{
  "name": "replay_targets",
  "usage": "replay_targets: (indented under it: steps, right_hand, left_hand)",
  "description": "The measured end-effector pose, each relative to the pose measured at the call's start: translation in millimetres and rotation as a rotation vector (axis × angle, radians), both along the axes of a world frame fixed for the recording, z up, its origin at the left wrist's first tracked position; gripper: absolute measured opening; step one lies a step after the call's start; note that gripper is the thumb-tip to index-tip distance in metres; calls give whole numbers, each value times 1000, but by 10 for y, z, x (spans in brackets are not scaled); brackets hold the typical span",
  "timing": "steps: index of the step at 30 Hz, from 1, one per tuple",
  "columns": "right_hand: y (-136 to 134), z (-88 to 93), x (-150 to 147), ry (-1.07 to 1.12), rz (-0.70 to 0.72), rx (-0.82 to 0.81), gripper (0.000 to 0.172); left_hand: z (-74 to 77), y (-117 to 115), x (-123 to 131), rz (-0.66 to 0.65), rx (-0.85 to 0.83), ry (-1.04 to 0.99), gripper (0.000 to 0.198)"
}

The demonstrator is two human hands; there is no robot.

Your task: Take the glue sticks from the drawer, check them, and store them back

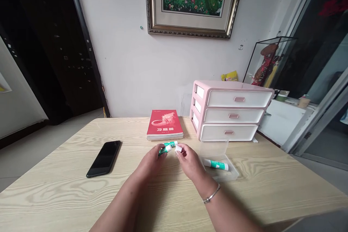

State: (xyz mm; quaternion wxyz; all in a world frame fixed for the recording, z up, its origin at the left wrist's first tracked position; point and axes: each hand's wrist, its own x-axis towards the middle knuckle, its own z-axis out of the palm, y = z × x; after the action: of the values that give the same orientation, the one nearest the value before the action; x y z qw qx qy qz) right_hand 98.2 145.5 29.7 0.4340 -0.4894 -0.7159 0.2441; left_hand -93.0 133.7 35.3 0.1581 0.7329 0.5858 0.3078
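My left hand is closed around a green-and-white glue stick, its white end pointing right. Between the fingertips of my right hand is a small white cap, a short gap away from that glue stick. Just behind, a second glue stick lies on the table near the red book. To the right of my right hand is a clear plastic box, its lid raised, with another glue stick inside. A silver bracelet circles my right wrist.
A black phone lies on the wooden table at the left. Behind the clear box stands a pink-and-white drawer unit, with a yellow packet by its rear top edge. A framed picture hangs on the wall.
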Motion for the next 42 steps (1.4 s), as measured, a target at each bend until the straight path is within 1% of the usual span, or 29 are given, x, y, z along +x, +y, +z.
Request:
replay_targets:
  steps: [2, 3, 6, 8, 10, 12, 17, 19, 22, 23, 25, 27, 30, 33, 36, 40, 42]
  right_hand:
    - [21, 17, 26, 167, 86, 16, 35]
    - [22, 34, 40, 225, 127, 19, 37]
    - [-9, 104, 91, 292, 227, -1, 42]
    - [-38, 154, 128, 289, 257, -5, 41]
    - [-56, 193, 158, 288, 276, -9, 39]
    - [-57, 215, 171, 334, 296, -44, 39]
    - [-52, 197, 118, 566, 360, -205, 41]
    - [-63, 173, 83, 617, 373, -206, 37]
    - [-84, 137, 40, 630, 389, -200, 32]
    - [-89, 130, 31, 626, 404, -200, 34]
    - [-89, 127, 26, 612, 424, -200, 41]
    - [-79, 138, 37, 609, 406, -203, 46]
    - [-50, 163, 64, 674, 345, -213, 41]
    - [-26, 175, 69, 770, 303, -197, 34]
    - [-16, 165, 46, 829, 291, -181, 32]
    - [-31, 155, 16, 794, 254, -132, 32]
    - [-45, 164, 20, 771, 249, -139, 32]
  left_hand:
    - [89, -82, -28, -104, -43, -222, 34]
    - [137, -119, -31, -132, -70, -295, 36]
    - [261, -201, -18, -162, -140, -344, 39]
    - [310, -232, -11, -184, -164, -347, 38]
    - [335, -251, -11, -209, -186, -372, 38]
    - [350, -266, -11, -225, -219, -423, 38]
    - [388, -298, 33, -276, -275, -574, 41]
    - [389, -302, 58, -300, -275, -618, 41]
    - [377, -300, 80, -321, -276, -658, 43]
    - [374, -300, 83, -325, -282, -671, 44]
    - [376, -299, 83, -316, -290, -689, 45]
    - [382, -298, 80, -285, -290, -684, 46]
    - [387, -298, 88, -254, -302, -659, 46]
    - [366, -305, 120, -280, -329, -637, 44]
    - [331, -311, 153, -312, -339, -628, 41]
    - [318, -317, 160, -322, -345, -648, 39]
    - [333, -321, 152, -328, -350, -658, 40]
